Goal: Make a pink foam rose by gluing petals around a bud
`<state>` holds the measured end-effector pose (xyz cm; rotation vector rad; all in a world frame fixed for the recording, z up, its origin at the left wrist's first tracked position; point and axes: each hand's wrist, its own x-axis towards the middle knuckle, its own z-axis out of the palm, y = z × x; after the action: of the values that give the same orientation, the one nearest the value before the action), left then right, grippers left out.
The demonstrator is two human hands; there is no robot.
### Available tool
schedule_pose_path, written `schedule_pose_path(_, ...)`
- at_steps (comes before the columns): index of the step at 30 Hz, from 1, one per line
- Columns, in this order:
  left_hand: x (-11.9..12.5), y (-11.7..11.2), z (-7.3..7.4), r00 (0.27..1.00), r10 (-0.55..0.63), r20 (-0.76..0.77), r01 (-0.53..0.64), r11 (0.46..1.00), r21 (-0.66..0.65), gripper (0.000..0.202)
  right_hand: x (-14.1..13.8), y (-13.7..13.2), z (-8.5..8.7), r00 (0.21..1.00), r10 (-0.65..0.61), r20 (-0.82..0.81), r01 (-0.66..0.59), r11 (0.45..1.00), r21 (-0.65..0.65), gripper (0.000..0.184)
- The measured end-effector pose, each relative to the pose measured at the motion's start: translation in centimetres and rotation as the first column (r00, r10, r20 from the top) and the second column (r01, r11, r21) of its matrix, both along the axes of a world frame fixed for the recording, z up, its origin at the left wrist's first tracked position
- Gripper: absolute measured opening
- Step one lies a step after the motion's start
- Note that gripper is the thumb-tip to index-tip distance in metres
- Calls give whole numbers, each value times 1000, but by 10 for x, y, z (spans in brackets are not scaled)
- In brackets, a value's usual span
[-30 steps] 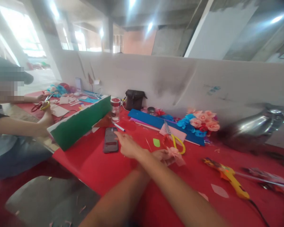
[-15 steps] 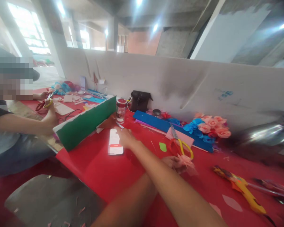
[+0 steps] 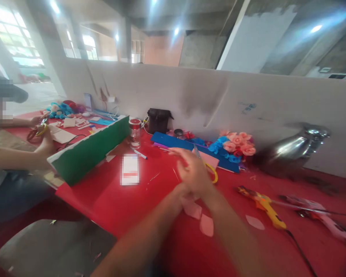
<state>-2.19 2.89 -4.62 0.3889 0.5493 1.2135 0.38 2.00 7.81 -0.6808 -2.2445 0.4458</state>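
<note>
My right hand (image 3: 194,169) is in mid-air over the red table, fingers stretched out to the left and apart, with nothing seen in it. It covers part of the scissors with yellow handle (image 3: 212,173) that lie on pink paper (image 3: 212,158). Crossing below it, my left hand (image 3: 182,191) is mostly hidden behind the right one, so its fingers and any hold do not show. Pink paper petals (image 3: 207,225) lie just under the two hands. Left of them a lit phone (image 3: 129,170) rests on the table, a pen (image 3: 140,154) close behind it.
A green board (image 3: 95,152) stands along the left, a co-worker's hand (image 3: 46,142) with scissors beyond it. Behind are a lidded glass jar (image 3: 135,134), a black bag (image 3: 159,121), blue paper (image 3: 175,142) and paper flowers (image 3: 236,146). Glue guns (image 3: 266,207) and a metal kettle (image 3: 294,150) are at right.
My right hand has left the phone and moved right, over my left hand. My left hand, which held a pink paper flower, is now largely covered. The view has turned slightly to the right.
</note>
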Motion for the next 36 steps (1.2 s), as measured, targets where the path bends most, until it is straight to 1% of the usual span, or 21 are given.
schedule_pose_path(1, 0, -1, 2, 1000, 2, 15, -2, 1000, -15, 16, 31, 2, 1, 994, -101, -41, 101, 995, -8, 44)
schedule_pose_path(2, 1, -3, 4, 999, -14, 30, 15, 999, -28, 18, 63, 5, -1, 970, -227, -89, 226, 974, -23, 39)
schedule_pose_path(3, 1, -5, 6, 999, -14, 50, 17, 999, -43, 18, 96, 8, -5, 934, -344, -93, 341, 939, -49, 35)
schedule_pose_path(4, 2, -7, 8, 996, -16, 82, 20, 998, -57, 18, 129, 12, -11, 879, -470, -86, 464, 882, -77, 32)
schedule_pose_path(5, 2, -9, 9, 993, -26, 116, 32, 998, -51, 19, 160, 16, -17, 807, -588, -43, 581, 806, -112, 32)
schedule_pose_path(6, 3, -10, 11, 989, -26, 145, 33, 998, -45, 20, 188, 20, -24, 707, -706, 40, 704, 698, -131, 32)
schedule_pose_path(7, 3, -10, 11, 986, -22, 165, 31, 998, -49, 20, 214, 23, -31, 610, -773, 176, 792, 594, -138, 31)
schedule_pose_path(8, 3, -10, 12, 985, -29, 173, 39, 998, -57, 20, 235, 25, -39, 519, -798, 306, 853, 503, -136, 29)
schedule_pose_path(9, 4, -10, 11, 986, -43, 164, 54, 996, -68, 20, 251, 27, -46, 456, -792, 407, 887, 444, -130, 26)
schedule_pose_path(10, 4, -10, 11, 988, -45, 147, 58, 995, -79, 20, 263, 29, -53, 426, -764, 485, 900, 415, -135, 23)
schedule_pose_path(11, 4, -9, 10, 991, -39, 127, 51, 995, -90, 21, 271, 30, -59, 419, -725, 546, 901, 407, -150, 22)
schedule_pose_path(13, 5, -8, 8, 995, -33, 93, 44, 992, -115, 23, 276, 33, -71, 426, -676, 601, 896, 406, -179, 21)
schedule_pose_path(18, 6, -9, 5, 998, -44, 45, 51, 988, -144, 27, 270, 43, -88, 452, -662, 598, 886, 409, -217, 21)
schedule_pose_path(23, 5, -10, 7, 998, -60, 34, 65, 985, -160, 26, 268, 55, -93, 474, -696, 540, 881, 365, -302, 24)
schedule_pose_path(25, 4, -10, 7, 998, -52, 24, 56, 985, -164, 25, 266, 55, -92, 499, -713, 493, 862, 347, -370, 23)
schedule_pose_path(27, 3, -10, 7, 999, -45, 15, 47, 985, -165, 26, 262, 51, -89, 547, -719, 429, 817, 348, -460, 27)
schedule_pose_path(30, 0, -9, 5, 999, -48, 15, 49, 985, -164, 28, 255, 40, -82, 667, -676, 314, 692, 404, -598, 32)
schedule_pose_path(31, 0, -8, 5, 999, -51, 16, 53, 985, -167, 28, 253, 36, -80, 716, -647, 261, 624, 428, -654, 31)
schedule_pose_path(33, -1, -8, 5, 998, -54, 14, 55, 983, -175, 29, 247, 29, -75, 806, -584, 95, 428, 465, -775, 31)
schedule_pose_path(35, -1, -8, 5, 999, -47, 7, 48, 982, -185, 30, 242, 24, -72, 829, -553, -87, 240, 492, -837, 33)
schedule_pose_path(36, -1, -8, 5, 999, -44, 5, 44, 981, -191, 30, 241, 23, -71, 823, -549, -147, 187, 506, -842, 33)
